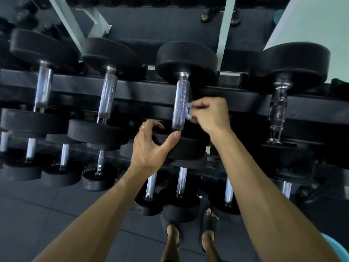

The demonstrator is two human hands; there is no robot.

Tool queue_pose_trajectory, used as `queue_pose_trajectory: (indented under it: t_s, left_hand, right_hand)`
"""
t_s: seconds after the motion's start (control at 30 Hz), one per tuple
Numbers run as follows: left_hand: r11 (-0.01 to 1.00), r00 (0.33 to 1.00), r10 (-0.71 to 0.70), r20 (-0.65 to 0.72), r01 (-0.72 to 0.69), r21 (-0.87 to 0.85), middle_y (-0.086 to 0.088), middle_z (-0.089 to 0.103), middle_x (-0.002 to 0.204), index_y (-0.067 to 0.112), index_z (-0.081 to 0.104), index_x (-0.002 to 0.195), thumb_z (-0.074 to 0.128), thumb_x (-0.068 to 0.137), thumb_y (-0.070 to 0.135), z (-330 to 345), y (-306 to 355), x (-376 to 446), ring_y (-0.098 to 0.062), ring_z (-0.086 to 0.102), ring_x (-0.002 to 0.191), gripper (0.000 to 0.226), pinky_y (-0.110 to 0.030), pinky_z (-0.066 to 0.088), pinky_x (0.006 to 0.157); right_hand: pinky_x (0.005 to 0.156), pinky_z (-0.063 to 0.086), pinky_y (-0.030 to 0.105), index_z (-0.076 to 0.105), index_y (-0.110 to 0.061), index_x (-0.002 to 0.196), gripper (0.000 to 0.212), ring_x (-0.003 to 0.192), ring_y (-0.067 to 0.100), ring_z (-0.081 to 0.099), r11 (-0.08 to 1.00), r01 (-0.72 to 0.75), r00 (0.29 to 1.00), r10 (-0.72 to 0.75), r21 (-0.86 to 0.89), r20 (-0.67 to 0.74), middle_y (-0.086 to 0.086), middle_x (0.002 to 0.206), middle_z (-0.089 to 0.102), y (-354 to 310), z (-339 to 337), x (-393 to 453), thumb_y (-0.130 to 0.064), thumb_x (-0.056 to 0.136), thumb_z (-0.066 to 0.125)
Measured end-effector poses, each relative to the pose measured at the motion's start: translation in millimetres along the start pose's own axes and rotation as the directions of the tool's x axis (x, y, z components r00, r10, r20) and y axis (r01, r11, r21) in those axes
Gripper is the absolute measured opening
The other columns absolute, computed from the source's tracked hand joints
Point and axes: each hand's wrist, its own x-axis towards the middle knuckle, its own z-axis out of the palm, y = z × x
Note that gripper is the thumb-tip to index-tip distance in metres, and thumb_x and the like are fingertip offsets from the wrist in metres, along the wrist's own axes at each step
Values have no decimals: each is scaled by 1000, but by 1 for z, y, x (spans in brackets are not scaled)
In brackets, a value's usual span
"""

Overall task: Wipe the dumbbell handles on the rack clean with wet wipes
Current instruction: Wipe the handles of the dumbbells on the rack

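Dumbbells lie side by side across the top tier of the rack (132, 91), handles running front to back. The right hand (211, 114) presses a wet wipe (187, 112) against the right side of the third dumbbell handle (181, 103) (counted from the left). The left hand (149, 148) grips that dumbbell's near head (187, 148). Lower tiers sit in front, below.

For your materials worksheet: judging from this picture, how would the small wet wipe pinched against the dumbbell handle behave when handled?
The wet wipe is bunched into a small crumpled wad in the right hand, so it is probably limp and very light. Pressed against the knurled handle, it would likely mould to the curve. The rough knurling might snag or fray it.
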Motion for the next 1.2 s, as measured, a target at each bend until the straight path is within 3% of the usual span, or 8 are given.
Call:
queue_pose_trajectory:
  t_s: [0.1, 0.23, 0.47, 0.67, 0.8, 0.87, 1.03, 1.2]
  left_hand:
    - [1000, 1000, 5, 1, -5, 3, 10, 59, 91, 23, 55, 93, 54, 67, 71, 0, -3, 1, -8, 55, 91, 55, -22, 40, 80]
    - [1000, 1000, 4, -4, -4, 1, 9, 60, 92, 22, 55, 93, 56, 68, 71, 0, -4, 1, -8, 56, 91, 55, -14, 38, 79]
    - [1000, 1000, 10, -1, -10, -19, 9, 60, 93, 22, 56, 93, 55, 68, 70, 0, -5, 1, -4, 54, 92, 55, -6, 34, 77]
    - [1000, 1000, -6, -14, 6, -1, 11, 58, 89, 22, 55, 90, 54, 66, 72, 0, -3, 0, -1, 53, 89, 56, -5, 33, 74]
    - [1000, 1000, -13, -27, 13, 14, 15, 54, 85, 22, 53, 87, 53, 64, 72, 1, -2, 0, 2, 51, 85, 55, -3, 32, 71]
    - [1000, 999, -12, -32, 12, 5, 14, 54, 83, 21, 53, 86, 54, 64, 72, 1, -3, 1, 2, 51, 83, 55, -4, 32, 70]
    - [1000, 999, -7, -39, 6, -20, 13, 54, 82, 20, 52, 84, 55, 64, 70, 2, -4, 1, 0, 51, 82, 54, -6, 32, 71]
    - [1000, 999, -6, -40, 5, -18, 10, 55, 84, 17, 53, 84, 56, 64, 70, 2, -4, 1, -2, 51, 85, 57, -7, 33, 72]
  right_hand:
    - [70, 61, 33, 75, -14, 78, 19, 71, 20, 74, 998, -4, 1000, 5, 68, -7, 9, 79, 75, -4, 0, 4, 4, 76, 79]
    - [79, 57, 31, 76, -20, 74, 14, 74, 13, 71, 971, 52, 991, -22, -234, 131, -2, 76, 75, 13, -5, -18, -8, 75, 82]
    - [84, 60, 40, 79, -26, 81, 11, 81, 14, 74, 989, 82, 984, -61, 122, -169, -7, 79, 76, -11, 12, 28, -16, 78, 81]
    - [84, 60, 44, 72, -29, 68, 32, 75, 18, 72, 1000, 10, 998, -8, -27, 67, -4, 73, 73, 3, 2, -8, 1, 79, 75]
    - [84, 60, 46, 75, -32, 66, 25, 75, 17, 73, 986, 52, 987, -26, 159, -159, -4, 73, 75, -16, 13, 31, -9, 76, 75]
    - [85, 60, 43, 76, -29, 73, 23, 80, 16, 73, 969, 38, 985, 4, 243, -171, -4, 78, 76, -19, 16, 35, -6, 79, 75]
    - [66, 58, 22, 73, -10, 85, 17, 70, 14, 67, 989, -70, 995, 61, 127, 79, 4, 77, 71, -6, 2, -11, 6, 86, 70]
    - [67, 58, 25, 72, -17, 80, 20, 71, 9, 68, 934, 8, 983, 59, 358, -175, 0, 80, 72, -32, 12, 31, 2, 85, 73]
